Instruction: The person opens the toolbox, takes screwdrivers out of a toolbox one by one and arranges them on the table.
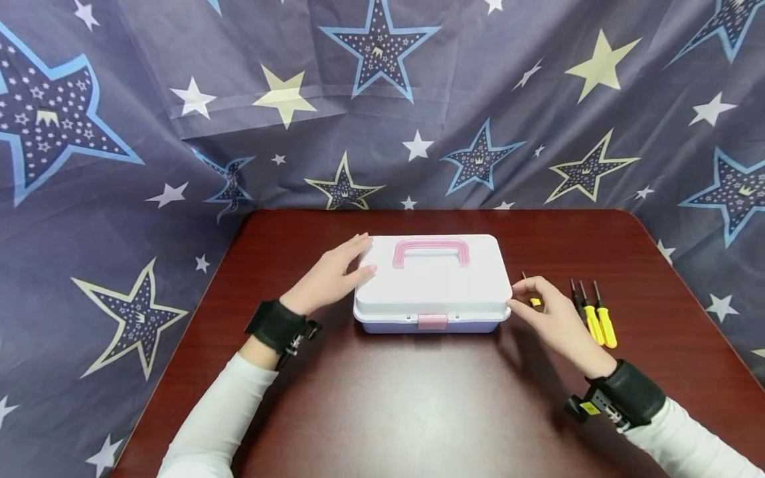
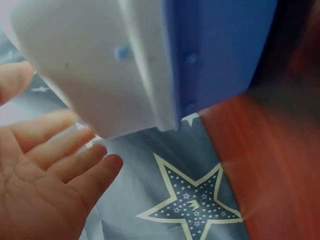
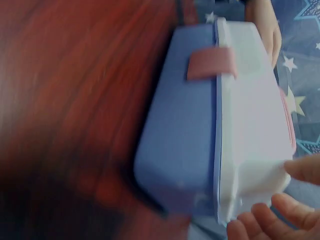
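A white-lidded box [image 1: 433, 285] with a blue base sits on the table, its lid down. A pink carrying handle [image 1: 431, 245] lies on top, and a pink latch [image 3: 212, 63] spans the front seam. My left hand [image 1: 331, 272] is at the box's left end, fingers extended along the lid's edge and thumb over the top. At the opposite end, my right hand [image 1: 552, 322] has thumb and fingertips at the lid's front right corner. In the right wrist view the right fingers [image 3: 292, 212] are loosely bent beside the lid's end.
Screwdrivers with yellow handles [image 1: 606, 326] lie to the right of my right hand. Another yellow-handled tool [image 1: 534, 302] is mostly hidden behind that hand. A star-patterned cloth [image 1: 382, 133] hangs behind the dark red table [image 1: 388, 411].
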Demonstrator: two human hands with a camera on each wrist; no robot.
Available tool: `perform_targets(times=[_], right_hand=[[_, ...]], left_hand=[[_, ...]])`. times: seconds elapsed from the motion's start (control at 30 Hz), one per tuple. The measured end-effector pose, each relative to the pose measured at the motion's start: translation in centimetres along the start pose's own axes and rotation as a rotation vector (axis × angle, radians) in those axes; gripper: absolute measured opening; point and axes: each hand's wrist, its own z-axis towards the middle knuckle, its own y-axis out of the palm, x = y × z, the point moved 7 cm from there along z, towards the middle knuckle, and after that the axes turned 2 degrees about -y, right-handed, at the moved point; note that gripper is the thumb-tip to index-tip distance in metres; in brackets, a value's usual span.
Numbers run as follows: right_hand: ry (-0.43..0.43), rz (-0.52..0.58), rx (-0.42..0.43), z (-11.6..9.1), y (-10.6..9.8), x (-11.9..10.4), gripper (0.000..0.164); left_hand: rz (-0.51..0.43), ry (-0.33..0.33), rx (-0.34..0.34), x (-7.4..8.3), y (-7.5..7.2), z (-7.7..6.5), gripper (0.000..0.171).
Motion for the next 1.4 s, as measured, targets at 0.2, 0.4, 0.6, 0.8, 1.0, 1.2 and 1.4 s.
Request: perform_targets(times=[0.2, 0.4, 0.6, 0.8, 1.0, 1.2, 1.4], right_hand=[[-0.071, -0.021, 0.013, -0.7, -0.9, 0.1, 0.036], [-0.092, -0.021, 0.005, -0.8, -0.9, -0.2, 0.04], [-0.111, -0.062, 0.019, -0.6, 0.1, -0.7, 0.038], [-0.099, -0.065, 0.019, -0.5, 1.0, -1.2, 0.04], [-0.114, -0.041, -0.056, 0.0, 1.3, -1.4, 0.051], [-0.117, -0.013, -0.069, -0.1, 1.5, -1.2, 0.049], [-0.102, -0.018, -0.07, -0.7, 1.5, -0.6, 0.047]], left_hand=[[0.188, 0.148, 0.122, 3.4, 0.8, -3.6, 0.065], [0.386, 0.3, 0.178, 6.4, 1.6, -4.4, 0.057], [0.396, 0.305, 0.193, 6.7, 1.6, -4.5, 0.052], [0.376, 0.293, 0.194, 5.9, 1.1, -4.4, 0.053], [0.346, 0.267, 0.188, 4.0, 0.1, -3.4, 0.053], [0.339, 0.228, 0.194, 1.4, -1.1, -2.4, 0.052], [0.331, 0.129, 0.185, -2.6, -2.9, -1.9, 0.053]])
